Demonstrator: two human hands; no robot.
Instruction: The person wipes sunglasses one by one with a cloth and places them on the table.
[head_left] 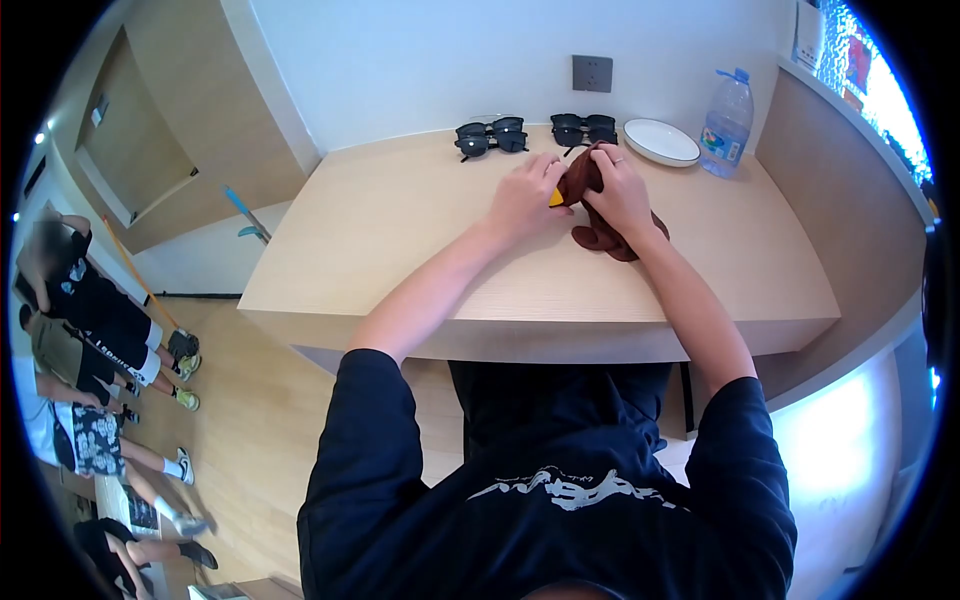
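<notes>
Black T-shirt with pale lettering fills the bottom centre of the frame, its wearer standing or sitting at a light wooden table; which of the two, I cannot tell. At upper centre, above the tabletop, both hands are close together, closed on a bunched brown cloth. The left hand pinches its left end, where a yellow patch shows — part of the cloth or a separate thing, I cannot tell. The right hand, a ring on one finger, grips the top, and loose folds droop below its palm; the double grip probably keeps the limp fabric gathered and steady.

Both forearms reach up the frame and angle inward to meet at the cloth, fingers curled. Behind, left to right, sit sunglasses, another dark pair, a white plate and an upright water bottle — set towards the wall, perhaps to spare the hands some room. People appear at far left.
</notes>
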